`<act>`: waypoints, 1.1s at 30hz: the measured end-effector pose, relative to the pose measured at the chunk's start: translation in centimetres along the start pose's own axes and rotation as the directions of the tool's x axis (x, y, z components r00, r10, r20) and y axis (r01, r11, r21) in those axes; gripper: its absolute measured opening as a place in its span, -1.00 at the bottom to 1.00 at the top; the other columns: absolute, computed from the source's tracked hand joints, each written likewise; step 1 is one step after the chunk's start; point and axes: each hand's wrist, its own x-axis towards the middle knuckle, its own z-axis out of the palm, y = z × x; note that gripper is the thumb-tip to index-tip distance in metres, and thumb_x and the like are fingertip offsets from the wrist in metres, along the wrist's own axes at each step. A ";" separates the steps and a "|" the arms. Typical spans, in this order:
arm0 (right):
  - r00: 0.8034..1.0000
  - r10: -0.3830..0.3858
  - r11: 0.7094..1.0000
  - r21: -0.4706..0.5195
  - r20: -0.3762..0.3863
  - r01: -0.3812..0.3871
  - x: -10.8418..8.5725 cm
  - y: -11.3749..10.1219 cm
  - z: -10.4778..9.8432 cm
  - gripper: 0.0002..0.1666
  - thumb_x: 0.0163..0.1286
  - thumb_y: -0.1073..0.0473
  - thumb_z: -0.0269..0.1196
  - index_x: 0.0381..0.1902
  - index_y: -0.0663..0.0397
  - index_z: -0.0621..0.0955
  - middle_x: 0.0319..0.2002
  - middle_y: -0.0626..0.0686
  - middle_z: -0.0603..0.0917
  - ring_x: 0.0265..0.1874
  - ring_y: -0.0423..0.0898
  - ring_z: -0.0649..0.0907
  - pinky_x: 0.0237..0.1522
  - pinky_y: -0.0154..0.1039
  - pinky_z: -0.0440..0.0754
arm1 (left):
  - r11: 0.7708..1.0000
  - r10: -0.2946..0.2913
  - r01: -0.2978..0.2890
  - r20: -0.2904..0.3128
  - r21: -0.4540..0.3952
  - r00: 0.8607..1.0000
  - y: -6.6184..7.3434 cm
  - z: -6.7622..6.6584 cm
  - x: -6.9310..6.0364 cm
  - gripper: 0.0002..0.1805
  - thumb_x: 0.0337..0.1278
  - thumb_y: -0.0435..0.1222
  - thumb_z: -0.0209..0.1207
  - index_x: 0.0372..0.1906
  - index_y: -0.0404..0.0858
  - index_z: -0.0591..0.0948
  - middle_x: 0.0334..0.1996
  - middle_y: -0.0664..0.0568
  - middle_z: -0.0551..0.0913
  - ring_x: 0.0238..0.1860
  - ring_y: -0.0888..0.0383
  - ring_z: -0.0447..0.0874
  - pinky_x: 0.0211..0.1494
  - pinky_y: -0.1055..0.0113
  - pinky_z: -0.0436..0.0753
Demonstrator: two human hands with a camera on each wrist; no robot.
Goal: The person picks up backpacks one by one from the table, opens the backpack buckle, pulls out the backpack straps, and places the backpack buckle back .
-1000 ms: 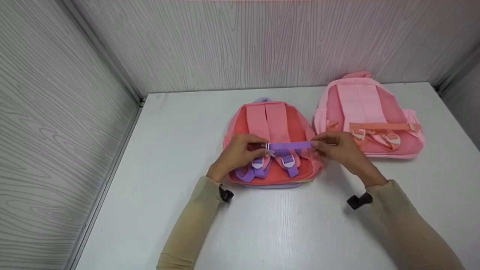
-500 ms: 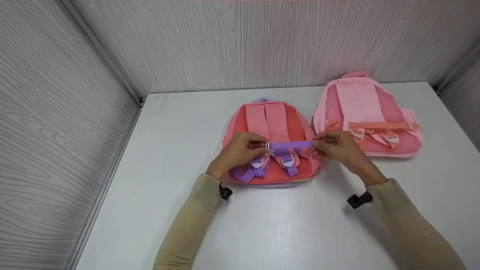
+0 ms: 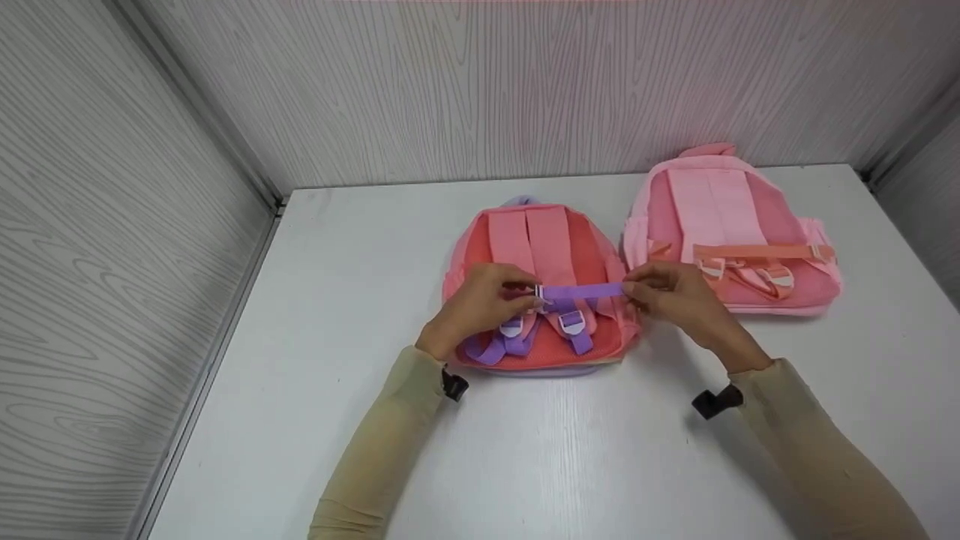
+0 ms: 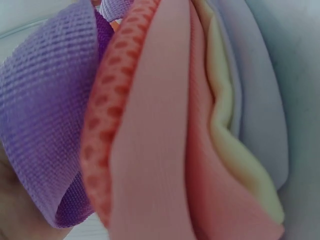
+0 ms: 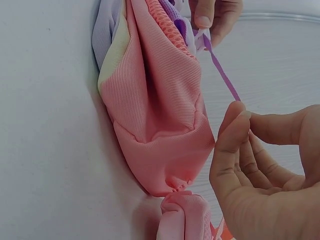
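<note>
A coral backpack (image 3: pixel 551 240) lies on the table with its straps facing up. Across it a purple strap (image 3: pixel 583 292) is stretched between the two hands. My left hand (image 3: pixel 484 304) pinches the white buckle (image 3: pixel 539 297) at the strap's left end. The strap's other end sits between the thumb and fingertips of my right hand (image 3: pixel 671 296); the right wrist view shows this purple webbing (image 5: pixel 224 75) edge-on and taut. Close up in the left wrist view are a purple webbing loop (image 4: pixel 50 110) and the backpack's side (image 4: pixel 150 130), while most of the left hand is hidden.
Behind and right of the coral backpack lies a lighter pink backpack (image 3: pixel 712 202) with an orange strap (image 3: pixel 754 252) across it. Both rest on a white table (image 3: pixel 360 285) bounded by wood-grain panels (image 3: pixel 465 90) at the back and sides.
Both hands keep their hold on the buckle and strap, with hardly any movement. The whole scene shifts very slightly in the head view.
</note>
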 end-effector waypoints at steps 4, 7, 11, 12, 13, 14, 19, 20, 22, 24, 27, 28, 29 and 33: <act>1.000 -0.009 1.000 -0.011 0.004 0.009 0.0 -0.1 -0.1 -0.64 0.59 0.08 0.32 0.15 0.24 0.68 -0.14 0.07 0.80 -0.26 -0.10 0.75 -0.14 -0.26 0.78 | 1.000 -0.016 0.016 0.004 -0.010 1.000 0.2 0.1 0.1 -0.65 0.37 -0.17 0.43 0.19 -0.11 0.80 0.05 0.11 0.81 0.09 0.20 0.74 0.31 0.21 0.70; 1.000 -0.017 1.000 -0.003 0.005 0.017 0.0 -0.1 -0.1 -0.65 0.59 0.10 0.31 0.14 0.25 0.68 -0.15 0.11 0.79 -0.28 -0.09 0.74 -0.17 -0.26 0.77 | 1.000 -0.014 0.014 0.008 -0.006 1.000 0.3 0.2 0.3 -0.66 0.38 -0.16 0.42 0.18 -0.11 0.79 0.06 0.12 0.80 0.11 0.20 0.74 0.32 0.21 0.69; 1.000 -0.016 1.000 0.001 0.005 0.016 0.0 -0.1 -0.1 -0.66 0.60 0.11 0.30 0.14 0.25 0.68 -0.14 0.14 0.78 -0.27 -0.07 0.74 -0.16 -0.24 0.77 | 1.000 -0.006 0.006 0.010 0.000 1.000 0.5 0.3 0.5 -0.66 0.38 -0.16 0.42 0.17 -0.12 0.79 0.06 0.11 0.80 0.11 0.19 0.74 0.33 0.21 0.68; 1.000 -0.014 1.000 -0.003 0.004 0.014 0.0 -0.1 0.0 -0.66 0.60 0.11 0.30 0.14 0.25 0.68 -0.13 0.15 0.78 -0.27 -0.07 0.74 -0.15 -0.23 0.78 | 1.000 -0.005 0.005 0.011 -0.002 1.000 0.5 0.3 0.5 -0.67 0.38 -0.16 0.42 0.17 -0.12 0.79 0.06 0.11 0.80 0.10 0.19 0.73 0.33 0.21 0.68; 1.000 -0.012 1.000 -0.006 0.005 0.012 0.0 -0.2 0.0 -0.65 0.60 0.10 0.30 0.14 0.24 0.68 -0.12 0.15 0.78 -0.26 -0.07 0.74 -0.13 -0.22 0.78 | 1.000 -0.005 0.005 0.012 -0.004 1.000 0.6 0.3 0.6 -0.67 0.38 -0.17 0.42 0.17 -0.12 0.79 0.06 0.11 0.80 0.10 0.19 0.73 0.33 0.21 0.68; 1.000 -0.011 1.000 -0.011 0.004 0.011 0.0 -0.2 0.0 -0.65 0.60 0.09 0.31 0.15 0.23 0.68 -0.11 0.15 0.78 -0.25 -0.07 0.74 -0.12 -0.21 0.79 | 1.000 -0.003 0.003 0.014 -0.007 1.000 0.6 0.3 0.6 -0.67 0.38 -0.18 0.42 0.17 -0.13 0.79 0.06 0.11 0.80 0.11 0.19 0.73 0.33 0.21 0.68; 1.000 -0.018 1.000 0.003 0.003 0.018 0.1 0.0 0.1 -0.65 0.59 0.10 0.32 0.13 0.25 0.68 -0.13 0.13 0.78 -0.27 -0.08 0.73 -0.11 -0.21 0.79 | 1.000 0.005 -0.005 0.024 -0.010 1.000 0.8 0.4 0.9 -0.67 0.38 -0.22 0.42 0.18 -0.17 0.79 0.06 0.08 0.80 0.12 0.18 0.74 0.32 0.21 0.69; 1.000 -0.021 1.000 0.009 0.003 0.021 0.1 0.1 0.1 -0.66 0.58 0.11 0.32 0.13 0.26 0.68 -0.14 0.11 0.78 -0.28 -0.09 0.72 -0.12 -0.22 0.79 | 1.000 0.008 -0.007 0.025 -0.010 1.000 0.9 0.4 0.9 -0.67 0.38 -0.23 0.42 0.17 -0.17 0.79 0.06 0.08 0.81 0.11 0.18 0.75 0.32 0.20 0.69; 1.000 -0.031 0.999 0.020 0.004 0.031 0.1 0.2 0.1 -0.66 0.58 0.12 0.32 0.12 0.27 0.68 -0.16 0.08 0.78 -0.29 -0.10 0.72 -0.13 -0.23 0.79 | 1.000 0.010 -0.010 0.025 -0.006 1.000 1.0 0.5 1.0 -0.67 0.37 -0.24 0.43 0.17 -0.18 0.79 0.04 0.08 0.81 0.10 0.18 0.75 0.32 0.20 0.69; 0.999 -0.037 0.999 0.028 0.005 0.037 0.1 0.2 0.1 -0.67 0.58 0.14 0.32 0.12 0.28 0.68 -0.17 0.07 0.78 -0.30 -0.11 0.72 -0.13 -0.22 0.79 | 1.000 0.011 -0.011 0.024 0.000 1.000 1.0 0.6 1.1 -0.67 0.36 -0.23 0.43 0.16 -0.17 0.80 0.03 0.09 0.81 0.09 0.19 0.75 0.32 0.20 0.69; 0.999 -0.039 0.999 0.021 0.004 0.039 0.1 0.3 0.0 -0.66 0.58 0.12 0.32 0.13 0.26 0.68 -0.16 0.06 0.78 -0.29 -0.11 0.72 -0.12 -0.22 0.79 | 1.000 0.004 -0.004 0.024 0.003 1.000 1.0 0.7 1.2 -0.65 0.36 -0.20 0.44 0.18 -0.16 0.79 0.04 0.11 0.81 0.10 0.21 0.75 0.33 0.19 0.68; 0.999 -0.036 0.999 0.019 0.004 0.036 0.1 0.3 0.0 -0.66 0.59 0.11 0.32 0.13 0.25 0.68 -0.15 0.06 0.78 -0.28 -0.10 0.72 -0.11 -0.21 0.79 | 1.000 0.002 -0.002 0.024 0.002 1.000 1.1 0.8 1.2 -0.64 0.35 -0.19 0.44 0.18 -0.16 0.79 0.04 0.12 0.81 0.10 0.21 0.75 0.33 0.20 0.68; 0.999 -0.034 0.999 0.017 0.003 0.034 0.1 0.3 0.0 -0.66 0.59 0.11 0.32 0.14 0.25 0.68 -0.14 0.07 0.79 -0.28 -0.10 0.72 -0.11 -0.21 0.79 | 1.000 0.003 -0.003 0.024 0.004 1.000 1.1 0.8 1.3 -0.64 0.35 -0.18 0.44 0.19 -0.16 0.79 0.04 0.12 0.81 0.10 0.21 0.75 0.33 0.20 0.68; 1.000 -0.023 1.000 -0.001 -0.008 0.023 0.1 0.2 0.0 -0.65 0.59 0.09 0.31 0.15 0.24 0.68 -0.10 0.09 0.79 -0.25 -0.09 0.73 -0.09 -0.21 0.79 | 1.000 0.017 -0.017 0.026 0.006 1.000 1.1 1.0 1.4 -0.63 0.36 -0.18 0.44 0.19 -0.17 0.79 0.03 0.12 0.82 0.10 0.22 0.75 0.33 0.22 0.68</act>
